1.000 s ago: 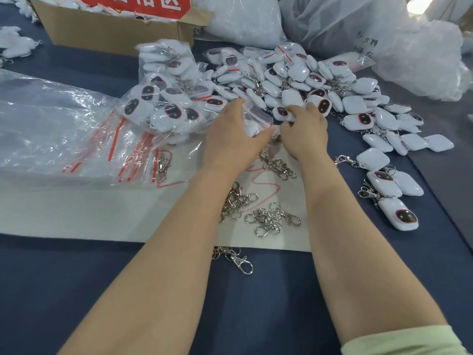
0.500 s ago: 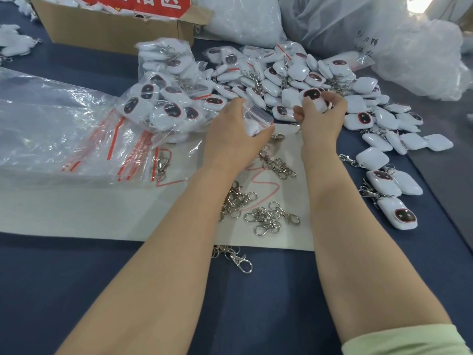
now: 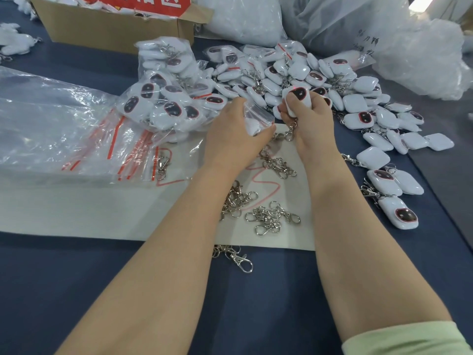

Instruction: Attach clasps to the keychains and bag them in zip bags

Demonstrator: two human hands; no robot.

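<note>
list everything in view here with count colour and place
keychains: many, white with dark red-rimmed faces, heaped far middle to right
filled bags: several, clear, holding keychains, far middle-left
empty zip bags: a stack, clear with red strips, left
clasps: many, silver, mostly loose on the white sheet
white sheet: one, white, middle of the table
cardboard box: one, brown, far left
plastic sacks: at least two, whitish, far right
table: one, dark blue
left hand: holds one small zip bag, clear
right hand: fingers grip one held keychain, white
</note>
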